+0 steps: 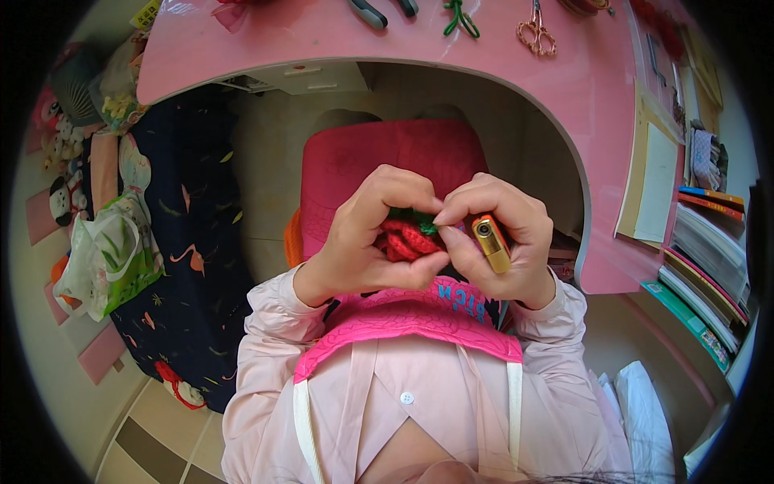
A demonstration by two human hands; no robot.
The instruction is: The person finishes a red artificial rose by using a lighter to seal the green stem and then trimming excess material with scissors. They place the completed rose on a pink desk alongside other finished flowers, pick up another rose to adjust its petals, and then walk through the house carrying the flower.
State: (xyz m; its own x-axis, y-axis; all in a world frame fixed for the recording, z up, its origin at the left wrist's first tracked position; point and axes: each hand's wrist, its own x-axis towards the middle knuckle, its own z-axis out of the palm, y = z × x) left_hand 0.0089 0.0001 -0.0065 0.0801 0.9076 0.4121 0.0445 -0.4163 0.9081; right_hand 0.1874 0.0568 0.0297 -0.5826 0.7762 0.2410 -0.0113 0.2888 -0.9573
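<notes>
Above my lap, my left hand (367, 234) is closed around a red yarn flower (407, 240), which looks crocheted. At its upper right side is a bit of green yarn (425, 222). My right hand (504, 238) pinches at this green part with thumb and forefinger, close to my left fingertips. Its other fingers curl round a small gold and orange tube (493, 247) with a dark round spot at the upper end; I cannot make out its exact kind. Part of the flower is hidden behind my fingers.
A pink table (266, 36) curves round in front and to the right. On it lie dark-handled pliers (369, 14), green wire or cord (461, 22) and ornate scissors (537, 34). Books (701, 250) stand at the right; a plastic bag (117, 254) sits at the left.
</notes>
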